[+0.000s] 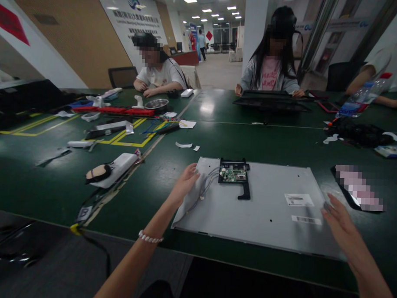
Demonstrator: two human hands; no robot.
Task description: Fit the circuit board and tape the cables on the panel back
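Panel is lying flat on the green table, probably stiff and slick, its side edges offering safest holds. Right hand and left hand are flanking it, fingers loosely spread, contact unclear; farther, the circuit board is looking fragile.

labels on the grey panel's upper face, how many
2: a white label at the right of the grey panel, and a narrower barcode strip just below it.
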